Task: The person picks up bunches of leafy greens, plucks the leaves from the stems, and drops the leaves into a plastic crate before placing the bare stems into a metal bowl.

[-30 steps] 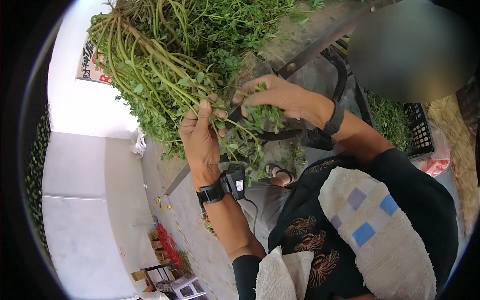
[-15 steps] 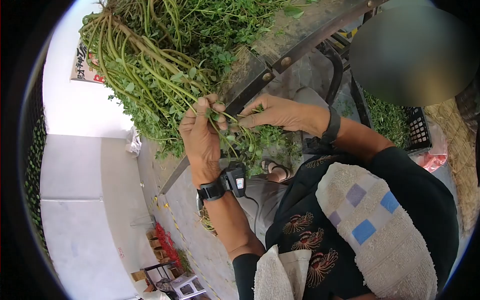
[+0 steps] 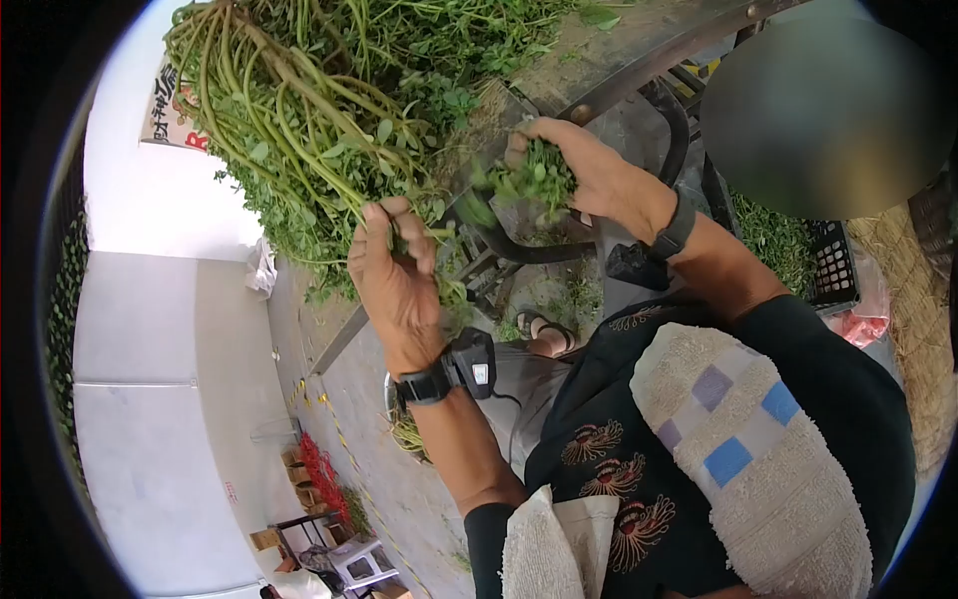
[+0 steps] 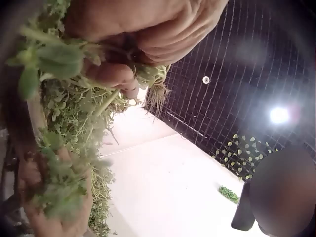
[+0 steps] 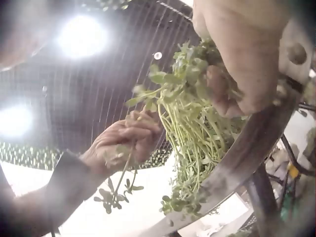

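Note:
A rooted purslane plant (image 3: pixel 289 110) with long pale-green stems lies at the front of a leafy heap. My left hand (image 3: pixel 399 299) pinches one of its stems between thumb and fingers, and a leafy shoot (image 5: pixel 123 182) hangs below that hand in the right wrist view. Up and to the right, my right hand (image 3: pixel 614 190) grips a small bunch of purslane sprigs (image 3: pixel 544 180), its leaves bunched at the fingers and partly blurred. A gap separates the two hands. In the left wrist view, the left fingers (image 4: pixel 111 74) curl close by the stems.
The heap rests on a worn tabletop with a dark metal edge (image 3: pixel 659 65). To the right stands a black crate (image 3: pixel 836 265) of greens. Black curved tubing (image 3: pixel 529 250) passes below the hands. Farther off at lower left is a pale stool (image 3: pixel 359 564).
My right hand came down to the shoot beside the left hand, then moved up and right with its sprigs. My left hand shifted slightly left, still pinching a stem.

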Motion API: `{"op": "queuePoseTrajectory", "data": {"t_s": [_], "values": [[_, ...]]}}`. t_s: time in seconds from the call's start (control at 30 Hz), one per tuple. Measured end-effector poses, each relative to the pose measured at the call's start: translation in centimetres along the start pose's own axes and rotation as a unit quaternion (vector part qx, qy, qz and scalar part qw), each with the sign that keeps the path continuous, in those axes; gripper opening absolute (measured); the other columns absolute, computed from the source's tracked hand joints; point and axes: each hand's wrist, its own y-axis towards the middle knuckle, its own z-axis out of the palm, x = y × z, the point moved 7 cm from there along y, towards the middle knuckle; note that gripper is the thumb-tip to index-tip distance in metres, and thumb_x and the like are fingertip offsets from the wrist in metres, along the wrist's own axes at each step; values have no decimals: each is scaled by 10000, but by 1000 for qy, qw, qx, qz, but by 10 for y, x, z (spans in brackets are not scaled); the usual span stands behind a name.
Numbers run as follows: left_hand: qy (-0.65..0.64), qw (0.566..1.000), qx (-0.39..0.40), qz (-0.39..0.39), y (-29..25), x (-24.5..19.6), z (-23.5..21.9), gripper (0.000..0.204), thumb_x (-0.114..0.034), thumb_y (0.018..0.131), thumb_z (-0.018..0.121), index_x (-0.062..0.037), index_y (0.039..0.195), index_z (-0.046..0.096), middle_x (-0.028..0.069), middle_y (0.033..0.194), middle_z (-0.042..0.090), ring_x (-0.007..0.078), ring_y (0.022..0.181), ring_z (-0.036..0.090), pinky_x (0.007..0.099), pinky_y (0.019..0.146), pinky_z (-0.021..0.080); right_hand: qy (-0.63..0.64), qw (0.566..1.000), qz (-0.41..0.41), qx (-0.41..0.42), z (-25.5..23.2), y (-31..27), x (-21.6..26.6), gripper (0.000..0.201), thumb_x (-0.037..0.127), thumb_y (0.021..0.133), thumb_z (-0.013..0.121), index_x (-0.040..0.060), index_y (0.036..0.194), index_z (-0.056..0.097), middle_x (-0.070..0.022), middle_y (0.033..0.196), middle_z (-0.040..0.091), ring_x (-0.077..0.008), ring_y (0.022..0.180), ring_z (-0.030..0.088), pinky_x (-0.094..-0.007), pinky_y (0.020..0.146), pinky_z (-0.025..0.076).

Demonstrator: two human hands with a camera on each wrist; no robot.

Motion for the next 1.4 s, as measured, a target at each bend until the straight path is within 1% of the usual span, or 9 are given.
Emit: {"op": "queuePoseTrajectory", "data": {"t_s": [0.5,0.8,0.9,0.97,1.03,1.07,1.1,1.23,1.4], "values": [[-12,1000,-7,15,6,22,18,283,-258,934,519,22,961,552,114,822,601,155,650,574,269,587,506,-452,886,-64,86,42,-25,-45,444,392,765,692,-39,863,649,-35,645,512,-85,655,446,-278,593,391],[-13,999,-41,9,-7,17,11,266,-266,945,503,-6,923,552,24,673,490,90,527,405,219,469,339,-574,799,-164,71,58,-32,-30,258,226,796,572,-27,748,554,-70,567,443,-136,565,443,-332,532,364],[-33,999,-5,8,-9,11,16,255,-262,951,494,-17,914,556,6,630,457,71,512,371,203,456,292,-295,954,-31,37,46,-24,-39,240,239,812,539,8,750,558,-44,626,508,-146,629,501,-334,594,404],[-8,999,-28,40,-12,-3,-6,251,-270,944,505,-28,894,555,-6,613,449,61,497,351,196,436,279,-292,836,-443,139,59,-50,17,203,239,817,548,37,817,569,-35,799,540,-160,760,528,-332,706,435],[18,996,-49,73,-15,-20,-21,249,-277,937,517,-40,875,554,-18,596,440,51,482,331,189,415,266,40,946,-85,309,27,-28,43,217,211,802,588,41,938,587,-67,1008,534,-184,889,523,-337,824,431],[71,994,-58,65,-17,-26,-25,255,-284,935,520,-45,857,560,-24,591,437,45,474,326,188,409,257,-154,960,-193,129,-4,-24,70,139,170,833,541,48,897,558,-32,879,512,-143,786,512,-292,722,433],[123,988,-69,56,-19,-29,-27,262,-291,933,524,-50,839,565,-30,585,433,38,466,321,186,403,248,-337,895,-285,-61,-31,-33,100,82,128,863,494,54,856,528,3,750,490,-101,684,502,-247,621,434],[218,967,-72,113,-14,-30,-17,243,-291,892,597,-57,828,613,-7,675,543,80,573,464,226,531,353,-376,853,-254,-259,-103,-74,157,217,216,879,517,12,924,575,-3,829,571,-109,738,554,-246,623,443],[315,939,-77,111,6,-25,-12,179,-216,866,624,-37,874,622,17,718,574,92,670,500,239,629,381,-731,505,-121,-443,-289,-151,196,370,282,835,525,-62,946,602,-217,728,597,-365,724,587,-403,714,458]]}}
